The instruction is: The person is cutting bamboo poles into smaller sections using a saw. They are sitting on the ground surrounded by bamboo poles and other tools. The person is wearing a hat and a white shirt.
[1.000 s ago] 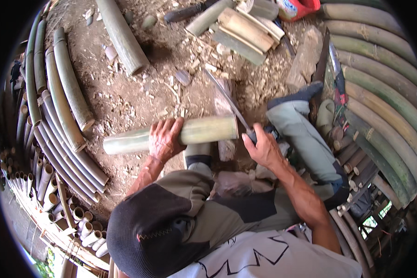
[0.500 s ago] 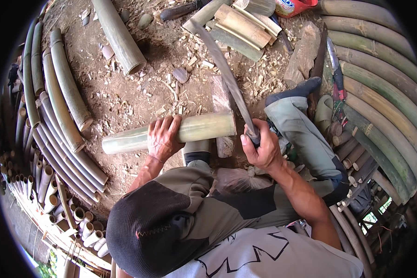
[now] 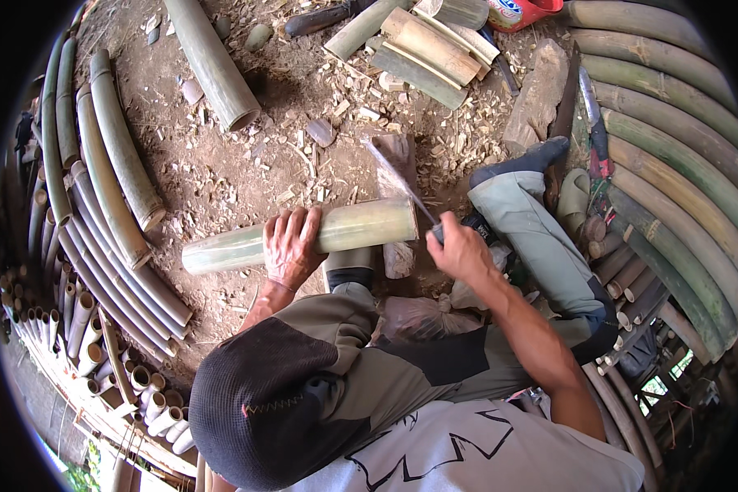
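Observation:
A short bamboo section point(image 3: 361, 227) lies crosswise before me, its right end resting over a wooden block point(image 3: 398, 174). Near its middle, my left hand point(image 3: 293, 246) is closed over the top of the bamboo. My right hand point(image 3: 462, 250) grips the dark handle of a machete point(image 3: 402, 182) just beyond the bamboo's right end. The long blade points up and to the left, passing close by that end; whether it touches the bamboo I cannot tell.
Split bamboo pieces point(image 3: 426, 57) and wood chips lie on the dirt ahead. A thick bamboo pole point(image 3: 213, 66) is at the far left. Bamboo poles line the left and the right point(image 3: 672, 107). A second blade point(image 3: 592, 107) and a red container point(image 3: 523, 13) are at the far right.
My right hand has turned and the machete blade has swung down toward the wooden block and the bamboo's right end. My left hand and the bamboo have barely moved.

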Action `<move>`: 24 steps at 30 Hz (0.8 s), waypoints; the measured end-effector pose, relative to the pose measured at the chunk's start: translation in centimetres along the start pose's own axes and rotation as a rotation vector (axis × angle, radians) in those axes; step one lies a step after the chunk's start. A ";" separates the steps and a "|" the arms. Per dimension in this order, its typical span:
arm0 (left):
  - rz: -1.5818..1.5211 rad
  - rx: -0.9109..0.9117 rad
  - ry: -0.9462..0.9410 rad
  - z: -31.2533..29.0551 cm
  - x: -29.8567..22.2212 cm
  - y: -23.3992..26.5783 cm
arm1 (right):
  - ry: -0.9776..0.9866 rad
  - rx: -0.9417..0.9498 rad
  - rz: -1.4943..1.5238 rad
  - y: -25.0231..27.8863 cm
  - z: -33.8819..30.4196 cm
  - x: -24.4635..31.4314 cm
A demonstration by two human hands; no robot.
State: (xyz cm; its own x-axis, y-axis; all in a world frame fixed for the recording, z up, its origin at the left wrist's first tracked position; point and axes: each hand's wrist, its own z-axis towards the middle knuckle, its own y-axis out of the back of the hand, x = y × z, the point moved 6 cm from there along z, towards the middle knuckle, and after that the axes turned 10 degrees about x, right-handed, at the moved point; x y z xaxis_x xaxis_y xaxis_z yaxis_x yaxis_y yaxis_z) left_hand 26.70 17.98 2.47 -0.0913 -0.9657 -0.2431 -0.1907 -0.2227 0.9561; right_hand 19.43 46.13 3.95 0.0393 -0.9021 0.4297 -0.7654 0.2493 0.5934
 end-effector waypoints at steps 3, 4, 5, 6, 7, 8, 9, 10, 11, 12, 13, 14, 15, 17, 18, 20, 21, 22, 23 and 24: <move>-0.019 0.060 -0.009 -0.5 -0.8 1.0 | 0.094 0.011 0.204 -0.4 -1.5 -0.9; -0.125 0.148 -0.006 0.3 0.1 1.2 | 0.083 0.009 0.209 -0.1 -0.8 -0.7; -0.106 0.275 -0.071 0.5 0.3 1.4 | 0.062 -0.004 0.210 0.4 -0.5 -0.6; -0.172 0.422 -0.050 0.9 2.0 0.6 | 0.041 -0.019 0.228 -0.3 -1.0 -1.3; -0.239 0.570 -0.029 1.2 3.3 -0.2 | 0.036 -0.027 0.214 -0.2 -0.6 -2.3; -0.330 0.770 0.042 2.2 4.1 0.1 | 0.037 -0.051 0.185 -0.4 -1.1 -2.6; -0.339 0.751 -0.013 3.1 4.0 0.5 | 0.052 -0.084 0.150 0.1 -0.9 -2.3; -0.260 0.725 -0.003 3.3 3.7 1.0 | 0.080 -0.110 0.161 0.7 -1.0 -1.9; -0.188 0.708 0.001 3.4 3.0 1.5 | 0.097 -0.131 0.173 1.5 -1.7 -0.8; -0.190 0.660 -0.014 3.5 2.8 1.4 | 0.103 -0.147 0.183 1.8 -2.7 -0.1; -0.193 0.611 -0.028 3.5 2.8 1.3 | 0.093 -0.171 0.184 1.6 -3.4 0.1; -0.189 0.553 -0.033 3.7 2.9 1.6 | 0.096 -0.199 0.183 1.7 -3.6 0.5; -0.194 0.562 -0.038 3.8 2.9 1.4 | 0.101 -0.227 0.181 2.0 -3.8 0.8; -0.204 0.581 -0.042 4.0 2.9 0.9 | 0.103 -0.227 0.189 2.5 -4.2 1.6; -0.226 0.570 -0.038 4.0 2.8 1.1 | 0.142 -0.268 0.178 2.8 -4.5 2.3; -0.257 0.549 -0.048 4.1 3.1 0.7 | 0.271 -0.368 0.219 4.2 -5.2 4.7; -0.275 0.539 -0.053 4.1 3.2 0.6 | 0.329 -0.416 0.227 4.9 -5.6 5.8; -0.275 0.544 -0.042 3.9 3.2 0.6 | 0.389 -0.463 0.236 5.3 -6.0 6.8; -0.276 0.546 -0.035 4.0 3.1 1.0 | 0.446 -0.513 0.242 5.7 -6.3 7.4; -0.277 0.546 -0.032 4.2 3.0 1.2 | 0.475 -0.529 0.237 4.8 -6.1 6.6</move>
State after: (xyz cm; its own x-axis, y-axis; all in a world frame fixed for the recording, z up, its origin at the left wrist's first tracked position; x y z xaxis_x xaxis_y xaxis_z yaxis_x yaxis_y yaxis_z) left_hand 22.09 15.41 2.25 0.0054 -0.8754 -0.4833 -0.6838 -0.3559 0.6370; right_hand 19.96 43.54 13.81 0.2766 -0.5838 0.7633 -0.3812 0.6625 0.6448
